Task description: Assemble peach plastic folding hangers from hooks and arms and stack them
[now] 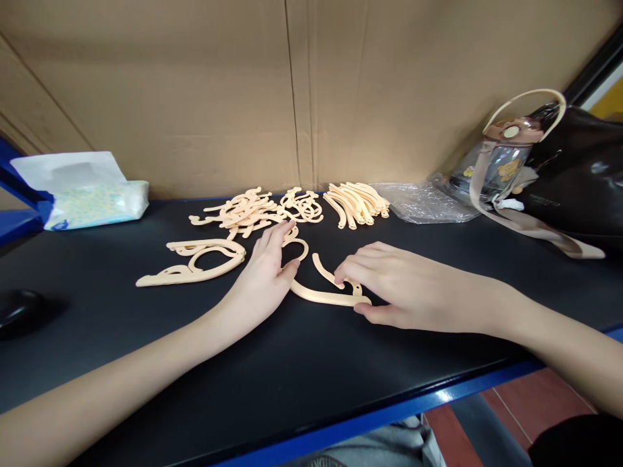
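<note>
A cream plastic folding clothes hanger (pixel 324 296), opened out and partly assembled, lies flat on the black table. My left hand (pixel 267 263) is over its left side, fingers fairly straight and thumb bent in, gripping the part beneath it; that part is mostly hidden. My right hand (pixel 389 282) pinches the right end of the hanger's lower arm between thumb and fingers. Its index fingertip touches a loose curved strip (pixel 325 270) lying just above that arm. Left of my left hand lies another folding hanger (pixel 195 275), folded, with a round gap in its middle.
Behind my hands lie piles of cream hanger arms (pixel 246 211), hook pieces (pixel 302 206) and curved strips (pixel 357 204). A tissue pack (pixel 97 202) is at left, a black mouse (pixel 19 310) nearer. Clear plastic bag (pixel 428 200), strapped bottle (pixel 506 162) and black bag (pixel 579 175) stand right. Cardboard (pixel 204 97) walls the back.
</note>
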{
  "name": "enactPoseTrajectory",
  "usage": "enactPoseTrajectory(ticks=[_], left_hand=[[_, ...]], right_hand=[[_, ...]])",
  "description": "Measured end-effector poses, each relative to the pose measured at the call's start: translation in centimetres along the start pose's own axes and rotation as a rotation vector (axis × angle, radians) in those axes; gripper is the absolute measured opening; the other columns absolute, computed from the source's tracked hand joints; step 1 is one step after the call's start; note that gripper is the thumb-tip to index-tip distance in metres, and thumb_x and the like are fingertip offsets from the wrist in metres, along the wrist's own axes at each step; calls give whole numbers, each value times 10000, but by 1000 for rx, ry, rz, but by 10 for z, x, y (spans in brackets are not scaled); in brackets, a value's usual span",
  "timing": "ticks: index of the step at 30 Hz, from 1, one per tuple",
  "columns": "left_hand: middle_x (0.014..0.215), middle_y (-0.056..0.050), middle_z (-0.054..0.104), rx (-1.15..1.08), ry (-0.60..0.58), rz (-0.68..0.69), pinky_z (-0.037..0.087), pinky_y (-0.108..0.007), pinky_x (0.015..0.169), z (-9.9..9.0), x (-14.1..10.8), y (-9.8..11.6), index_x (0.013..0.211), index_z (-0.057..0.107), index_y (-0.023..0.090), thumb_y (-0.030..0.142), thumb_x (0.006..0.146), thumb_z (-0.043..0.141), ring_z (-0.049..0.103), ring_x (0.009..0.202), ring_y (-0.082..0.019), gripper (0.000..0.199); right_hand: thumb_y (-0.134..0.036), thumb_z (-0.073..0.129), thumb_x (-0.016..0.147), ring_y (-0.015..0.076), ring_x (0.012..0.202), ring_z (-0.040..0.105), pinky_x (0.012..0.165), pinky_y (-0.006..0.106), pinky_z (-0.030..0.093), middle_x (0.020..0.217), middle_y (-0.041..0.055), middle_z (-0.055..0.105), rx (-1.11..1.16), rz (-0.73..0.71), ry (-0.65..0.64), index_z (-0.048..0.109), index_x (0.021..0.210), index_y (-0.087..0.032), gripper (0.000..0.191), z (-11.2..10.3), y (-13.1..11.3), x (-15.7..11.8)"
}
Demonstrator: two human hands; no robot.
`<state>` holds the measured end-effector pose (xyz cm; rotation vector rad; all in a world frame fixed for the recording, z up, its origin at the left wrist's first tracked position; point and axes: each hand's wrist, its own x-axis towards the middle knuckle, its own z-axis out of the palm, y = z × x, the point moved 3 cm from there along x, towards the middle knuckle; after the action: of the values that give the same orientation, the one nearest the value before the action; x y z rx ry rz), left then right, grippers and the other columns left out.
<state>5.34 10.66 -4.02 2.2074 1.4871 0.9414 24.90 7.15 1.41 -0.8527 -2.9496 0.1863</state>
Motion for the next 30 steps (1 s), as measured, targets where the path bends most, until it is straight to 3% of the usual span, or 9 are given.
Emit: enactPoseTrajectory(ticks=[5, 9, 17, 22, 30], left_hand=[[1448, -89, 372, -4, -7, -32, 238, -425, 1155, -1, -1, 1, 1374, 341, 184, 213, 868, 432, 301, 1369, -212, 515], [1422, -86, 399, -57, 20, -31, 287, -432, 1124, -2, -1, 2, 1356, 361, 194, 217, 883, 398, 335, 1342, -214, 476], [1339, -63, 463, -179, -41, 6, 417, -419, 1002, -1, -2, 6, 1274, 436, 213, 55, 756, 358, 455, 1215, -202, 547], [1296, -47, 511, -192, -136, 104, 383, -432, 1043, 0, -1, 10, 1212, 507, 222, 40, 749, 361, 437, 1242, -199, 518], [1264, -62, 523, -127, -176, 139, 402, -442, 1028, -1, -3, 16, 1188, 527, 214, 53, 718, 416, 449, 1212, -226, 509]], right_hand=[[29, 447, 813, 197, 939, 547, 851, 336, 390, 986, 55, 628, 32, -59, -4, 571, 1064, -161, 339, 2, 3, -3], [90, 342, 814, 166, 965, 529, 859, 302, 375, 1007, 36, 626, 24, -102, 54, 569, 1059, -186, 433, 5, 9, -2], [-125, 423, 933, 193, 783, 538, 735, 314, 382, 841, 54, 610, -255, 71, 192, 575, 952, -152, 156, 7, 21, 6], [-201, 422, 963, 172, 708, 536, 680, 294, 371, 774, 29, 593, -168, 73, 175, 570, 941, -164, 154, 10, 16, 7], [-275, 438, 974, 185, 827, 589, 768, 320, 433, 921, 59, 630, 32, 70, 142, 548, 1095, -168, 195, 10, 10, 7]])
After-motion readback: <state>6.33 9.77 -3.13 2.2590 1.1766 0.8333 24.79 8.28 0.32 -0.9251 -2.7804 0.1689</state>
